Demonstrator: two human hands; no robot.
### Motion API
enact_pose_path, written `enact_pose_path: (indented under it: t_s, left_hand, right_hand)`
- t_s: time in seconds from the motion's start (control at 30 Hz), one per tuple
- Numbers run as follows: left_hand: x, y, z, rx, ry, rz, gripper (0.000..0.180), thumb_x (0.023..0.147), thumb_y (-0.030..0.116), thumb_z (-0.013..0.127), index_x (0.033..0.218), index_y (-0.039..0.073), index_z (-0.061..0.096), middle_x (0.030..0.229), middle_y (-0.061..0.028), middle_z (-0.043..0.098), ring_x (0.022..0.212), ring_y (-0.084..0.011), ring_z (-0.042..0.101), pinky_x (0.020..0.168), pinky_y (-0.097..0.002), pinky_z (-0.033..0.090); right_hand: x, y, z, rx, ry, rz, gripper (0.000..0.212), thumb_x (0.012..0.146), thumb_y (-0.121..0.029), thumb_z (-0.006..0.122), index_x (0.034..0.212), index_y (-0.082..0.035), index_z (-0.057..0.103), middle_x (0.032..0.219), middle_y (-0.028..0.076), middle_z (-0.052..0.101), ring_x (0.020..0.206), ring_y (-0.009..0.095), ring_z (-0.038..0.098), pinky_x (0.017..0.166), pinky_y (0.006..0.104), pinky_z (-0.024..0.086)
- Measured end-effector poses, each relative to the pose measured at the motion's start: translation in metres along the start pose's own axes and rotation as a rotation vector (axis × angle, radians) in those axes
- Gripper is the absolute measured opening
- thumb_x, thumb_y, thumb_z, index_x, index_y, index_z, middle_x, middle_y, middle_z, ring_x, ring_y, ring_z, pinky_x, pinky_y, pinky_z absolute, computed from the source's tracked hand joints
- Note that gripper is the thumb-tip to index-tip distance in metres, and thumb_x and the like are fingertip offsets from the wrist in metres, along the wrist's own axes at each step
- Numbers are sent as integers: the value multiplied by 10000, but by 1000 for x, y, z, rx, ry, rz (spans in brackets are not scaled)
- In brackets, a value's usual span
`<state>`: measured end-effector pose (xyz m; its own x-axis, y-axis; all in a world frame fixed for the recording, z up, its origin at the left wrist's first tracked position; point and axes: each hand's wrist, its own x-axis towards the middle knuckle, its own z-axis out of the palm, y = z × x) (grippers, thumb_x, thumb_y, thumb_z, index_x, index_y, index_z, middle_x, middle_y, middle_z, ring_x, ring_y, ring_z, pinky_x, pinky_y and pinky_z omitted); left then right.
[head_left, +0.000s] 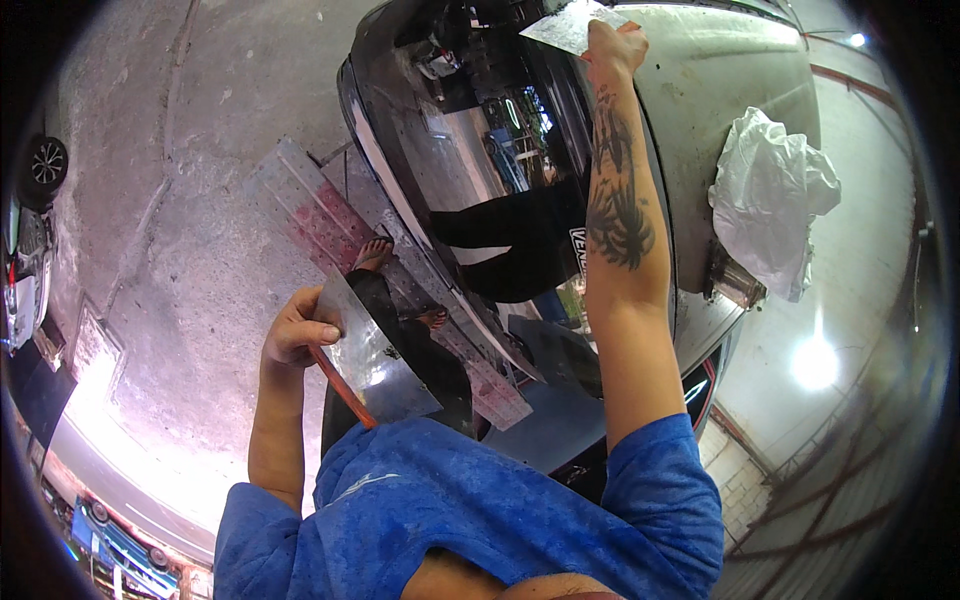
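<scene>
My left hand [298, 328] is closed on a thin grey metal sheet [382, 365], with the thumb pressed on its face. A narrow orange-brown strip [343, 385] runs along the sheet's near edge; whether it is attached or separate I cannot tell. Far ahead, at the end of my outstretched arm, my right hand [617, 48] grips a flat, shiny, pale plate [560, 27] at its right-hand corner. This plate lies at or just above the boundary between the car's dark glass [475, 150] and its pale, dull roof [725, 60]. Contact there is not clear.
My bare feet [374, 253] stand on a ribbed metal plank [300, 190] with red stains, beside the car. A crumpled whitish sheet [765, 190] lies on the roof's right side. Concrete floor [200, 210] stretches left, toward another vehicle's wheel [46, 160].
</scene>
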<state>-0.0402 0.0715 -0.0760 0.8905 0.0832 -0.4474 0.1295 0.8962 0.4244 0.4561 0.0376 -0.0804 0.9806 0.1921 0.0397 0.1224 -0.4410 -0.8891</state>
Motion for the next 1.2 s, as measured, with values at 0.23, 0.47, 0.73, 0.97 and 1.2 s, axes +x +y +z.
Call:
enact_pose_path:
  t_s: [0.23, 0.47, 0.73, 0.97, 1.2]
  left_hand:
    - [11, 2, 19, -3, 58, -11, 487, 671, 93, 644, 1119, -75, 554, 918, -85, 633, 776, -138, 600, 704, -249, 469]
    - [52, 9, 58, -160, -56, 30, 473, 723, 60, 602, 1173, -58, 515, 1041, -144, 633, 912, -223, 639, 828, -323, 508]
    - [52, 33, 116, 63, -137, 39, 387, 692, 55, 565, 1058, -67, 550, 942, -162, 633, 803, -218, 646, 728, -308, 531]
    - [53, 10, 166, 210, -286, -12, 456, 664, 62, 595, 1095, -76, 533, 946, -145, 633, 810, -228, 642, 745, -305, 508]
    - [67, -21, 185, 341, -312, -54, 531, 652, 119, 576, 1139, -77, 498, 994, -180, 608, 846, -267, 615, 768, -340, 486]
  right_hand:
    - [-29, -38, -20, 374, -97, 88, 212, 771, -101, 711, 765, -83, 500, 669, -3, 495, 487, 80, 431, 388, 265, 341]
    - [-198, -102, -115, 199, -383, -582, 125, 785, -68, 654, 828, -24, 545, 787, 62, 606, 746, 212, 609, 646, 313, 493]
    - [-300, -122, -218, 134, -642, -933, 249, 815, -163, 619, 1043, -69, 658, 1135, 94, 625, 1077, 279, 579, 926, 433, 423]
    - [-358, -82, -308, 7, -386, -632, 272, 777, -89, 661, 1041, -24, 646, 1061, 123, 641, 987, 290, 622, 821, 404, 487]
    - [-432, 32, -392, 93, 438, 359, 170, 875, -115, 631, 984, 9, 593, 833, 24, 621, 777, 114, 578, 667, 269, 466]
